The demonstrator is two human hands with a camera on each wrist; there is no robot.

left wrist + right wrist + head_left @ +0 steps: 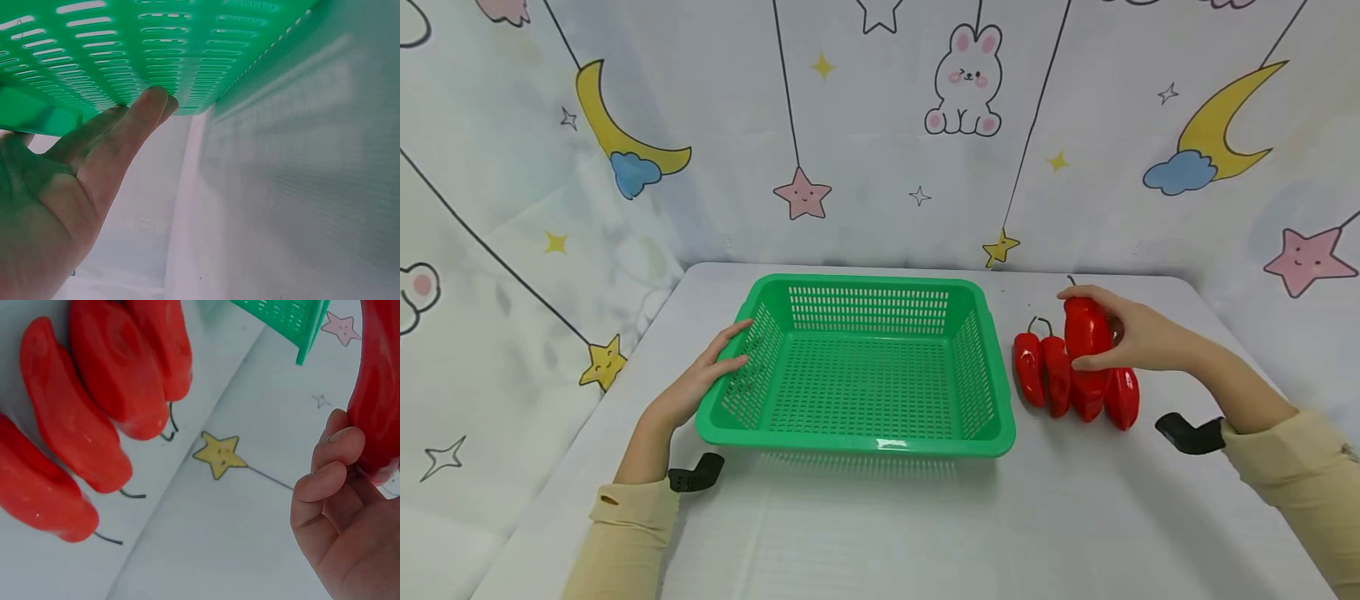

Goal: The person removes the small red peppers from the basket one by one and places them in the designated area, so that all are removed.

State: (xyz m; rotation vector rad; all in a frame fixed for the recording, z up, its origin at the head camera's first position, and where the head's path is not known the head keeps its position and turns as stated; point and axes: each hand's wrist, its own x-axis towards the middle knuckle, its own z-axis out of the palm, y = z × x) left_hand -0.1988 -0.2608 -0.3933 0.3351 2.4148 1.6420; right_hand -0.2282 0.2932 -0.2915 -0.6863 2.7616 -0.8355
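Observation:
In the head view, a green plastic basket [880,444] with slotted sides stands on the white table. My left hand [688,387] holds its left rim, thumb and a finger over the edge. From the left wrist view, other fingers of the left hand [106,150] lie against the slotted outer wall. My right hand [1138,333] grips a long red pepper [1084,329] with a dark stem, raised above the others. Several more red peppers [1028,367] lie in a row right of the basket; the right wrist view shows their thin stems [107,538].
White tabletop [850,533] stretches in front of the basket. Behind it hangs a pale cloth backdrop [880,225] printed with stars, moons and a rabbit. A black wrist camera mount [1191,433] sits by each sleeve.

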